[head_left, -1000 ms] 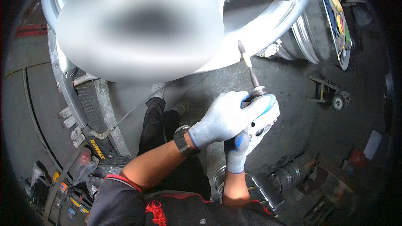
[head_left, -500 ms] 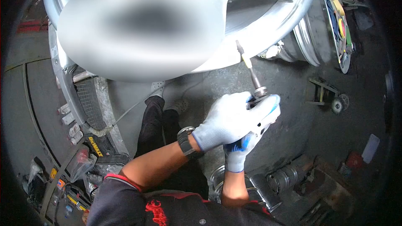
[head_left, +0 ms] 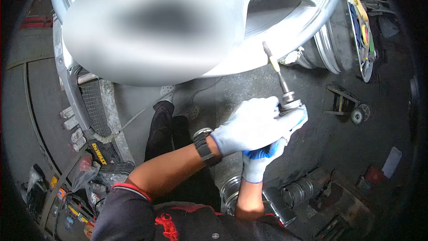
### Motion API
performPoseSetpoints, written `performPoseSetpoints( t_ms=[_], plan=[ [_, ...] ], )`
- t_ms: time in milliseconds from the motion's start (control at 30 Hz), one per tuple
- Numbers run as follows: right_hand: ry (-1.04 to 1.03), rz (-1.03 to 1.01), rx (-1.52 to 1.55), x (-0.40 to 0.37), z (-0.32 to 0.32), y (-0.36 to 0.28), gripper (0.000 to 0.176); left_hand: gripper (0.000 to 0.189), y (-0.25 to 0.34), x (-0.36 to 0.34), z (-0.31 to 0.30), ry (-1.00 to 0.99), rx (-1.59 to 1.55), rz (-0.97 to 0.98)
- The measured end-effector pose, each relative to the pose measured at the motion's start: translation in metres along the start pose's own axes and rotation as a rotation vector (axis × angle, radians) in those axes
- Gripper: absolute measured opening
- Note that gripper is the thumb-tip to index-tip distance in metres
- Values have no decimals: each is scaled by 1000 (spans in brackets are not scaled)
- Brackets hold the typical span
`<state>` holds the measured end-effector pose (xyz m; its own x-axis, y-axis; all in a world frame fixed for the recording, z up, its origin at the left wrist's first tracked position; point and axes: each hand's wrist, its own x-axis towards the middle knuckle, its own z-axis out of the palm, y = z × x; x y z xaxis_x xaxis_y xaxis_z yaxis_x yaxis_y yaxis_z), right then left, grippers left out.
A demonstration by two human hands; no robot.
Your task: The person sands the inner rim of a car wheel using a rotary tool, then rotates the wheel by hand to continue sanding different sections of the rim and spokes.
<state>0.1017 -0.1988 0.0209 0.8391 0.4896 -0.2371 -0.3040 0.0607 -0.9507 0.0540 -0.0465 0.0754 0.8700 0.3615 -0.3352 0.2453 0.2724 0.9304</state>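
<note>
A die grinder (head_left: pixel 290 98) with a long thin bit sits in both my gloved hands. My left hand (head_left: pixel 249 125), in a white glove below a dark wristwatch, wraps its front part just behind the collar. Under and behind it, my right hand (head_left: pixel 267 154) in a blue-and-white glove closes round the body, mostly covered by the left. The bit (head_left: pixel 275 64) points up and away, its dark tip overlapping the lower lip of a silver alloy wheel (head_left: pixel 303 31). A blurred patch hides much of the wheel's face.
More wheel rims (head_left: pixel 327 47) stand to the right, and a round lid with coloured pieces (head_left: pixel 360 31) leans behind them. A small wheeled frame (head_left: pixel 343 100) sits on the floor. Tools and bags (head_left: pixel 87 174) lie at left; metal rims (head_left: pixel 296 192) are near my right elbow.
Both hands and the die grinder have shifted right together, carrying the bit's tip right along the wheel's lip. The grip on the tool looks the same.
</note>
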Motion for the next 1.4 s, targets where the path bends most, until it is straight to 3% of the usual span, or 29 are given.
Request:
performPoseSetpoints(
  t_ms=[167, 233, 333, 467, 533, 667, 733, 867, 933, 967, 1033, 1067, 1100, 1167, 1300, 1400],
  plan=[
    [-70, -121, -262, -9, 17, -8, 48, 49, 2, -17, -6, 26, 67, -101],
    [38, 50, 74, -8, 29, -17, 44, 49, 1, -14, -3, 39, 42, -61],
    [103, 104, 211, -3, 23, -17, 40, 48, 5, -3, -3, -9, -45, 24],
    [89, 72, 184, -7, 22, -13, 41, 49, 17, -6, -10, -34, 98, -61],
    [40, -12, 21, -12, 17, -8, 42, 51, 3, -16, -4, 42, -90, -49],
    [81, 101, 66, -13, 17, -12, 42, 51, -5, -16, 2, 103, 53, -40],
    [3, 86, 5, -9, 1, -8, 61, 48, -3, -6, 4, 53, -15, 15],
    [-173, -4, 227, -6, 4, -10, 61, 47, 8, -4, -3, 0, 56, 10],
    [100, 92, 31, -13, 18, -15, 40, 46, -3, -11, 1, 44, -47, 25],
    [103, 92, 34, -14, 18, -13, 40, 46, -4, -16, 3, 42, -44, 24],
    [44, -8, -307, -19, 12, -9, 38, 45, -7, -25, 6, 131, -63, -19],
    [48, -8, -306, -19, 5, -6, 38, 44, -10, -25, 5, 125, 131, -58],
    [22, 15, -263, -18, -4, -2, 45, 44, -7, -24, 6, 123, 133, -58],
    [-33, 61, -179, -16, -13, 1, 60, 44, 0, -22, 9, 138, -77, -24],
    [-21, 32, -34, -11, 2, -15, 61, 45, 3, -10, 5, 61, 29, -7],
    [-49, -145, -291, -17, 22, -25, 49, 42, -2, -14, 4, 45, -43, -13]
  ],
)
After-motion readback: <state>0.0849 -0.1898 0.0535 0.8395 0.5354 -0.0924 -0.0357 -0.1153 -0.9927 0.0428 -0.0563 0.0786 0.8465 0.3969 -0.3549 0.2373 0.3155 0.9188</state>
